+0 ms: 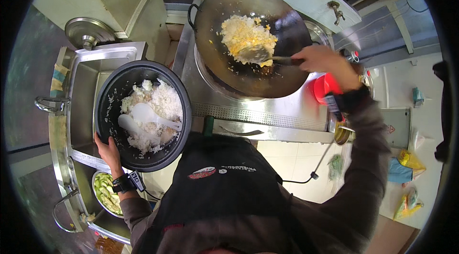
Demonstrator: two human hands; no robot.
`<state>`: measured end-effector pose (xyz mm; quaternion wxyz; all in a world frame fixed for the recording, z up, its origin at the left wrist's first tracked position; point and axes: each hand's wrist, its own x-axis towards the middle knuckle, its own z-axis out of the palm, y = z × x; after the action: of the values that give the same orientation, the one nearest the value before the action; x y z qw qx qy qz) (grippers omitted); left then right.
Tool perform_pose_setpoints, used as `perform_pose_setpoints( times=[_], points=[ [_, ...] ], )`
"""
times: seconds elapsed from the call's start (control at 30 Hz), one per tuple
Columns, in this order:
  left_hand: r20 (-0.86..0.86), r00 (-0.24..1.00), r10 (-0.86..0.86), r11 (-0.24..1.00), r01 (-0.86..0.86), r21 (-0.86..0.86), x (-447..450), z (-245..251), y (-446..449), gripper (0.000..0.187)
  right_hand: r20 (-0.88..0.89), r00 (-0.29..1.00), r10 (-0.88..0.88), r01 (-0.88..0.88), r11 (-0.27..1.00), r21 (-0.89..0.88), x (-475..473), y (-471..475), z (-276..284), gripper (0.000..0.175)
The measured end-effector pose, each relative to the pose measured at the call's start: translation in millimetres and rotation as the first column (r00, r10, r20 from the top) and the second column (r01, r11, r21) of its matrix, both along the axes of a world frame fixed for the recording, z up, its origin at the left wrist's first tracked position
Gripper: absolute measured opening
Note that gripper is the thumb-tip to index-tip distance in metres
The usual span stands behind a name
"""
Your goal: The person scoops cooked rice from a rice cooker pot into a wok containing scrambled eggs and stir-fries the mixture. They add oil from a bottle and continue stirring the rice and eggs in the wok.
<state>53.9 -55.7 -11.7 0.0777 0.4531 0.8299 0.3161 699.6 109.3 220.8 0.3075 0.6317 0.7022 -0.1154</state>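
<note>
My right hand (pixel 319 63) grips the handle of a metal ladle (pixel 256 54), whose bowl rests on rice with yellow egg (pixel 247 35) in a large wok (pixel 290 38) on the stove. With my left hand (pixel 109 151) I hold the lower left rim of a black inner pot (pixel 184 110) of a rice cooker, tilted beside the wok. White cooked rice (pixel 166 98) lies in the pot, with two white plastic rice paddles on it, one of them a pale paddle (pixel 145 112) with holes in its handle.
A steel sink (pixel 84 89) with a tap (pixel 52 104) is at the left, a metal lid (pixel 89 33) above it. Sliced green vegetables (pixel 107 193) fill a bowl at the lower left. A red container (pixel 322 87) stands right of the wok, below a wall tap (pixel 336 12).
</note>
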Motion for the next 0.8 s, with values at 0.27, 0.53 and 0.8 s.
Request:
perform_pose_setpoints(
  times=[0.27,0.53,0.8],
  points=[
    [-0.011,1.0,-0.019,0.999,0.02,0.028,0,0,-3,0.062,0.152,0.985,0.087,-0.083,0.996,-0.033,0,-19,46,0.038],
    [-0.009,1.0,0.021,0.999,-0.021,-0.037,-5,-5,-1,0.064,0.082,0.993,0.083,-0.092,0.989,0.115,-6,-7,1,0.037],
    [-0.018,1.0,-0.017,1.0,0.017,0.024,-8,-11,-3,0.063,0.034,0.999,0.032,-0.034,0.996,0.081,8,0,3,0.045]
  ],
)
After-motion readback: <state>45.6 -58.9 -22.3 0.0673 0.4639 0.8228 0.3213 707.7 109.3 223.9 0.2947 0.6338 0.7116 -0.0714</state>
